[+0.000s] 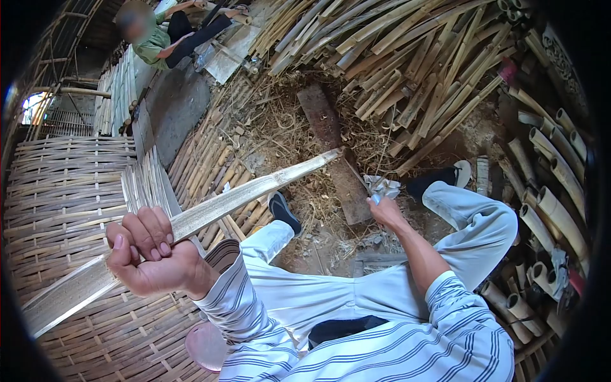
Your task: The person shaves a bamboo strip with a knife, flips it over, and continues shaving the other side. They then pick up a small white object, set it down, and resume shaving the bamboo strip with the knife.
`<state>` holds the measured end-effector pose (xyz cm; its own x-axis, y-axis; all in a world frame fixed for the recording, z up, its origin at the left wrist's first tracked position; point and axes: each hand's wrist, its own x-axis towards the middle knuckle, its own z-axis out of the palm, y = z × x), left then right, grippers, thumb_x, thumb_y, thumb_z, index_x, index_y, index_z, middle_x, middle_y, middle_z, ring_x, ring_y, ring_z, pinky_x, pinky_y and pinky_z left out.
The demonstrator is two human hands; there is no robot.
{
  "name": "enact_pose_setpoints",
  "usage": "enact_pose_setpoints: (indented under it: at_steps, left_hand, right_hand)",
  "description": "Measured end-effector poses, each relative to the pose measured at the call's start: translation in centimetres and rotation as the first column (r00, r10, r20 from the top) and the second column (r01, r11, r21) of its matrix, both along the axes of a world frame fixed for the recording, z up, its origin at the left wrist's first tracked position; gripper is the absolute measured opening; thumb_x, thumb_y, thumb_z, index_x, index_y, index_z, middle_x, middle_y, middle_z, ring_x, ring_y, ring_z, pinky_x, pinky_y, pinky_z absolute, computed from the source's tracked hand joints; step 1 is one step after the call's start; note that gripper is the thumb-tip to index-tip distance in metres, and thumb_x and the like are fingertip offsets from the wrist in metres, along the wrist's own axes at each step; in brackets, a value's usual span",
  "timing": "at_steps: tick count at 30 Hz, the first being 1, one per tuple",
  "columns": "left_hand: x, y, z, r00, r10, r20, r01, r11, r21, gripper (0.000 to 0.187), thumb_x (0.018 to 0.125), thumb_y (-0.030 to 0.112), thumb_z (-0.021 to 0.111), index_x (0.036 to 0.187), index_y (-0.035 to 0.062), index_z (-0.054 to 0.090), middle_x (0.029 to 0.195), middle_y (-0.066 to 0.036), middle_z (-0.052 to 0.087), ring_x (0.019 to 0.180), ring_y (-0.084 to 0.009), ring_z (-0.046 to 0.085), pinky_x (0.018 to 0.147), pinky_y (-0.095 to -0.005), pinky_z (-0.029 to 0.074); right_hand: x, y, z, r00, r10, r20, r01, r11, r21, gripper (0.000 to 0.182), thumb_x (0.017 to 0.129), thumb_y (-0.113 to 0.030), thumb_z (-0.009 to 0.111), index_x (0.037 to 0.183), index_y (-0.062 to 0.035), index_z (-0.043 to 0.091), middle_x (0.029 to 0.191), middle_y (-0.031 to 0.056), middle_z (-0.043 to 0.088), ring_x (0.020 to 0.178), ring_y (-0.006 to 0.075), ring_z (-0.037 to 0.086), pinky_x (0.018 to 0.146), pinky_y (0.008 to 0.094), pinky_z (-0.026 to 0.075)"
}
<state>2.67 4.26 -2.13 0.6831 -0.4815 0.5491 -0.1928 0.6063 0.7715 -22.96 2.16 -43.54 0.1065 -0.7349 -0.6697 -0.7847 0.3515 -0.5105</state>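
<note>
1. The left hand [149, 254] is closed in a fist around a long split bamboo strip [254, 194], with the fingers on top.
2. The strip slants from the near left up to the middle, its narrow end above or against a dark plank [324, 124]; which of the two, I cannot tell.
3. The right hand [386, 214] is closed on the bluish handle of a thin tool [376, 199], just beside the plank and near the strip's narrow end. The tool's far part is hard to make out.
4. The plank lies on the ground between the person's feet, with curly shavings [280, 130] around it.
5. To the left is a woven panel [63, 197], partly under the strip; a pinkish round thing [207, 347] shows near the left sleeve.
6. Split bamboo pieces [407, 57] lie heaped on the far side, spreading to the right.
7. Cut bamboo tubes [560, 210] are stacked along the right side.
8. At the far left, another person [153, 51] in a green top sits near a light sheet [232, 54].
</note>
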Motion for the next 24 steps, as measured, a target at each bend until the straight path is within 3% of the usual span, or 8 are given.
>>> enact_pose_setpoints:
  at_steps: [5, 8, 11, 14, 17, 19, 21, 24]
  left_hand:
    - [0.0, 0.1, 0.0, 1.0, 0.01, 0.021, -0.01, 1.0, -0.003, 0.032, 0.081, 0.018, 0.047, 0.057, 0.0175, 0.026, 0.044, 0.003, 0.023, 0.035, -0.0063, 0.017, 0.036, -0.0232, 0.015]
    - [0.1, 0.2, -0.1, 1.0, 0.02, 0.015, -0.02, 1.0, 0.0, 0.032, 0.082, 0.018, 0.047, 0.057, 0.0176, 0.026, 0.044, 0.003, 0.023, 0.035, -0.0063, 0.017, 0.036, -0.023, 0.015]
    - [0.2, 0.3, -0.1, 1.0, 0.014, 0.001, -0.014, 1.0, -0.001, 0.033, 0.082, 0.018, 0.046, 0.057, 0.0178, 0.025, 0.044, 0.004, 0.023, 0.035, -0.0063, 0.017, 0.036, -0.0231, 0.015]
    - [0.6, 0.0, 0.0, 0.999, 0.036, 0.009, -0.036, 0.999, 0.008, 0.033, 0.083, 0.018, 0.046, 0.057, 0.018, 0.025, 0.044, 0.004, 0.023, 0.036, -0.0063, 0.017, 0.036, -0.0232, 0.015]
    - [2.2, -0.4, 0.1, 0.998, 0.041, -0.04, -0.041, 0.999, 0.004, 0.033, 0.083, 0.018, 0.046, 0.057, 0.0182, 0.025, 0.045, 0.004, 0.022, 0.037, -0.0065, 0.017, 0.037, -0.0233, 0.015]
    - [2.7, -1.0, 0.2, 0.989, 0.116, -0.087, -0.116, 0.993, 0.013, 0.034, 0.083, 0.018, 0.045, 0.056, 0.0187, 0.023, 0.046, 0.004, 0.02, 0.038, -0.007, 0.017, 0.038, -0.0235, 0.014]
    - [3.7, -1.4, 0.4, 0.991, 0.112, -0.072, -0.11, 0.994, 0.028, 0.034, 0.083, 0.018, 0.045, 0.056, 0.0191, 0.023, 0.046, 0.004, 0.02, 0.039, -0.0071, 0.016, 0.038, -0.0237, 0.013]
    - [4.0, -2.5, 0.6, 0.993, 0.112, -0.024, -0.111, 0.993, 0.05, 0.033, 0.083, 0.017, 0.043, 0.056, 0.0193, 0.024, 0.047, 0.004, 0.02, 0.038, -0.0071, 0.016, 0.037, -0.0231, 0.014]
  right_hand:
    - [-0.3, -0.6, -0.2, 0.999, 0.002, 0.045, -0.005, 0.998, 0.069, 0.067, 0.09, -0.05, 0.051, 0.081, 0.0153, 0.064, 0.081, 0.029, 0.067, 0.087, 0.0422, 0.067, 0.082, 0.0464, 0.05]
    - [-0.3, -0.8, 1.5, 0.999, 0.005, 0.031, -0.009, 0.991, 0.132, 0.062, 0.089, -0.048, 0.053, 0.099, 0.0116, 0.065, 0.099, 0.0339, 0.064, 0.101, 0.0448, 0.063, 0.09, 0.0465, 0.048]
    - [-0.4, -1.5, 3.5, 0.995, -0.028, 0.092, 0.005, 0.972, 0.235, 0.064, 0.09, -0.05, 0.05, 0.099, 0.0123, 0.065, 0.098, 0.0335, 0.065, 0.1, 0.0452, 0.063, 0.089, 0.0476, 0.048]
    - [0.3, -0.9, 2.7, 0.995, -0.087, 0.047, 0.085, 0.996, 0.036, 0.065, 0.092, -0.051, 0.046, 0.093, 0.0102, 0.065, 0.091, 0.0321, 0.066, 0.093, 0.0455, 0.064, 0.087, 0.0488, 0.048]
    - [1.4, -1.4, 6.7, 0.976, -0.121, 0.18, 0.142, 0.984, -0.107, 0.065, 0.095, -0.053, 0.041, 0.091, 0.0077, 0.063, 0.084, 0.0315, 0.065, 0.088, 0.0465, 0.065, 0.083, 0.0514, 0.048]
    - [2.5, -1.4, 5.7, 0.972, -0.098, 0.214, 0.135, 0.977, -0.166, 0.063, 0.096, -0.053, 0.041, 0.091, 0.0058, 0.062, 0.08, 0.0314, 0.065, 0.084, 0.0472, 0.065, 0.078, 0.0525, 0.049]
    - [3.3, -1.7, 5.3, 0.962, -0.07, 0.265, 0.128, 0.969, -0.209, 0.062, 0.096, -0.055, 0.041, 0.098, 0.0035, 0.061, 0.075, 0.0316, 0.064, 0.078, 0.0484, 0.065, 0.069, 0.0532, 0.051]
    - [4.9, -1.4, 5.9, 0.958, 0.007, 0.288, 0.059, 0.974, -0.22, 0.062, 0.096, -0.055, 0.041, 0.098, 0.0036, 0.06, 0.072, 0.0307, 0.063, 0.073, 0.0483, 0.065, 0.065, 0.0516, 0.052]
